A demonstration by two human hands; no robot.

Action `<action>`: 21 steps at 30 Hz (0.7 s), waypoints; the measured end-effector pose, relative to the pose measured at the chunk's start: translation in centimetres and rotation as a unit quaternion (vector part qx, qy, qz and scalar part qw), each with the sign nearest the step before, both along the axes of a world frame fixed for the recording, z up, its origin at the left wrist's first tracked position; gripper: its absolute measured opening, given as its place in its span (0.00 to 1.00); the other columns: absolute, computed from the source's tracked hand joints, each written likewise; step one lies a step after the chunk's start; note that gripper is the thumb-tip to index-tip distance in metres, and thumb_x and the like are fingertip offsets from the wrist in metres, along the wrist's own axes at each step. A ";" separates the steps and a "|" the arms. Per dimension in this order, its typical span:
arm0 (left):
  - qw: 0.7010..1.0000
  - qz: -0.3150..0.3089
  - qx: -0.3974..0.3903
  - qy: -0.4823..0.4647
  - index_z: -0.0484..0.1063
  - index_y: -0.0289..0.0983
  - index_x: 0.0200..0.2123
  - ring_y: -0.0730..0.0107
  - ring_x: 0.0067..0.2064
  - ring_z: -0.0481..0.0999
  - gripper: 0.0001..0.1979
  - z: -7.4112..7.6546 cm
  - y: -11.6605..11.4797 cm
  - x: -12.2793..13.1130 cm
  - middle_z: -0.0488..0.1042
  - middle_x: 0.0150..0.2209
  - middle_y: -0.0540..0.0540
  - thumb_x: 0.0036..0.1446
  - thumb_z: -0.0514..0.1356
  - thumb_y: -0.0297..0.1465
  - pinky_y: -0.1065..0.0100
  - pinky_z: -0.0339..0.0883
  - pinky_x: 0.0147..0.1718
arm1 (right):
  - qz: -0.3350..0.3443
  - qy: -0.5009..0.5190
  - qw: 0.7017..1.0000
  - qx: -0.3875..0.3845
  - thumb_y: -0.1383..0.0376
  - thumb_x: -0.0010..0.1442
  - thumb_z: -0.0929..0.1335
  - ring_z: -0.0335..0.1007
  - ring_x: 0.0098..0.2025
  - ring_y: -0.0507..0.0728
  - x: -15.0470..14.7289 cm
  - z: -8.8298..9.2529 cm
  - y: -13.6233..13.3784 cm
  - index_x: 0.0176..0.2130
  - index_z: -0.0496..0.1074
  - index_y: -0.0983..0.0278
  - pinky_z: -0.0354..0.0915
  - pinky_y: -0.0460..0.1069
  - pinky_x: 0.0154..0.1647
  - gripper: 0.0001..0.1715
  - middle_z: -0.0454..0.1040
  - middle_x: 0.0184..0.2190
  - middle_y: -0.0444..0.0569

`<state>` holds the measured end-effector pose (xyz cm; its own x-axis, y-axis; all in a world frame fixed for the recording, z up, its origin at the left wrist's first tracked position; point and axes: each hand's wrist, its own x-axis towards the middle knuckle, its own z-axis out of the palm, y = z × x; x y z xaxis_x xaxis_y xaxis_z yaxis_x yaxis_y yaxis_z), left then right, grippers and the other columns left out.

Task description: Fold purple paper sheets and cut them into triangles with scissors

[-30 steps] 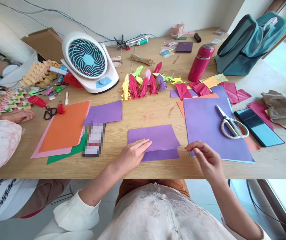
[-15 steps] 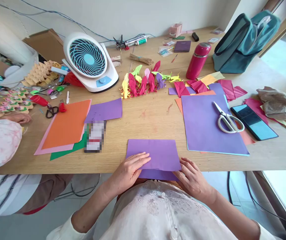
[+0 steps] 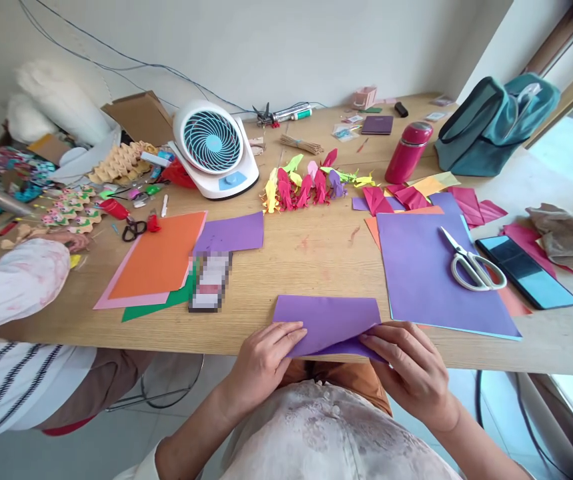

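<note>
A folded purple paper sheet (image 3: pixel 326 317) lies at the table's front edge, its near part overhanging. My left hand (image 3: pixel 271 350) holds the sheet's left side, fingers on top and the thumb at the near edge. At the right corner, my right hand (image 3: pixel 411 367) pinches the upper layer, which is lifted slantwise so that the layer beneath shows. To the right, white-handled scissors (image 3: pixel 471 267) rest on a stack of larger purple sheets (image 3: pixel 416 267).
Left of me lie orange paper (image 3: pixel 153 260), a phone-like pixelated object (image 3: pixel 211 280) and a co-worker's sleeve (image 3: pixel 21 283). Farther back stand a fan (image 3: pixel 216 147), folded paper figures (image 3: pixel 306 187), a red flask (image 3: pixel 409 153) and a teal bag (image 3: pixel 496 127). A phone (image 3: pixel 529 270) lies at right.
My right hand has shifted onto the sheet's right corner and lifted the upper layer there. My left hand still holds the left side. The head view has tilted up and turned slightly left.
</note>
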<state>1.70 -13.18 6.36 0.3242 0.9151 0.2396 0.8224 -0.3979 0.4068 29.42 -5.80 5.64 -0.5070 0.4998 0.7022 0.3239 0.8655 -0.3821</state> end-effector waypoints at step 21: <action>0.835 0.459 -0.136 -0.269 0.73 0.35 0.47 0.59 0.48 0.81 0.18 2.2 24.3 -14.0 0.81 0.48 0.40 0.52 0.67 0.28 0.62 0.75 0.47 | -0.093 0.088 0.946 -0.297 0.71 0.70 0.64 0.72 0.40 0.54 -0.4 -4.1 3.9 0.43 0.72 0.60 0.66 0.49 0.40 0.09 0.75 0.37 0.47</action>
<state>-12.34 11.17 8.52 -0.6325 0.7630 -0.1334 0.3985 0.4683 0.7886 29.00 -1.94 1.51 -0.2741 0.9017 0.3343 0.3357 0.4154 -0.8454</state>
